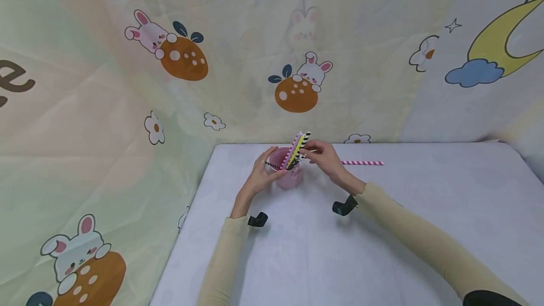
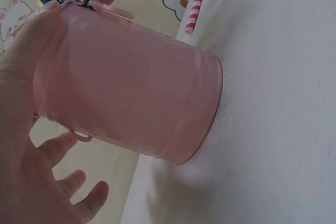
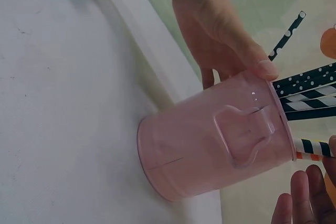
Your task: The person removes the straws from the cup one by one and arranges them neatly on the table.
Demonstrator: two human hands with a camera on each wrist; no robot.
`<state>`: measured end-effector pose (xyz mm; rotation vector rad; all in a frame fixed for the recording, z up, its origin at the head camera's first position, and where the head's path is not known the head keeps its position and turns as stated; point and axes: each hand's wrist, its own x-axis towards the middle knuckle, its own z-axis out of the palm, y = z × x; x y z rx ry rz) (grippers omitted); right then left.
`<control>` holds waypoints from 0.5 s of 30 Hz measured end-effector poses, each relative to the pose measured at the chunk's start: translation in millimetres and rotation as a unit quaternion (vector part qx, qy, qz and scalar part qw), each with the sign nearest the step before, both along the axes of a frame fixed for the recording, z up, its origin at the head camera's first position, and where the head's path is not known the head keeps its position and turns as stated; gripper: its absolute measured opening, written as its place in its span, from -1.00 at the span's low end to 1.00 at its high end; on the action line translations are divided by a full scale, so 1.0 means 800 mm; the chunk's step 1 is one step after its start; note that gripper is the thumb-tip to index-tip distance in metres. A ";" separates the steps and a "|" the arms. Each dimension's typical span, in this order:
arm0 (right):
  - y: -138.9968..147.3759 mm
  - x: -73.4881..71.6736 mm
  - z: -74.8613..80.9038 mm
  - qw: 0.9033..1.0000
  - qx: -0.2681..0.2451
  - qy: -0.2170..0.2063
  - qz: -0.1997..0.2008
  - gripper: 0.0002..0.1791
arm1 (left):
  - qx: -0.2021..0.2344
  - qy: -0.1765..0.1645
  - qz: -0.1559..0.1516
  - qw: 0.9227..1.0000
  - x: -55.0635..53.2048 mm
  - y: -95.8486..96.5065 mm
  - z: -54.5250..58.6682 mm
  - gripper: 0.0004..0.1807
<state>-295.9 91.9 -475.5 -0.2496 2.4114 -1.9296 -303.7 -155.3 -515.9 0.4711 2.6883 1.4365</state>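
Note:
A translucent pink cup (image 1: 290, 181) with a moulded side handle stands on the table, holding several patterned paper straws (image 1: 293, 152). My left hand (image 1: 260, 176) grips the cup by its rim; in the right wrist view its thumb (image 3: 266, 69) presses the near side. One dotted black straw (image 3: 286, 38) leans away from the bunch, beyond that thumb. At the bunch's right side, my right hand (image 1: 324, 157) pinches a straw. Up close, its fingertips meet a black-and-white striped straw (image 3: 310, 147) just above the rim, while the other fingers (image 3: 300, 192) are spread apart below.
Right of the cup, a pink-and-white striped straw (image 1: 363, 163) lies on the white tabletop (image 1: 403, 211), partly behind my right hand. A cloth backdrop (image 1: 238, 37) with printed rabbits hangs behind the table and along its left side.

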 end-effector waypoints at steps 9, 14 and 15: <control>0.008 0.001 0.011 1.000 -0.008 -0.006 -0.011 -0.58 | -0.002 -0.006 0.003 1.000 0.000 -0.001 -0.001 -0.05; 0.013 -0.001 0.020 1.000 -0.002 -0.015 -0.022 -0.53 | 0.001 -0.007 0.004 1.000 0.000 0.000 -0.001 -0.05; 0.014 -0.001 0.022 1.000 -0.002 -0.014 -0.022 -0.53 | 0.001 -0.006 0.004 1.000 0.000 0.000 -0.001 -0.05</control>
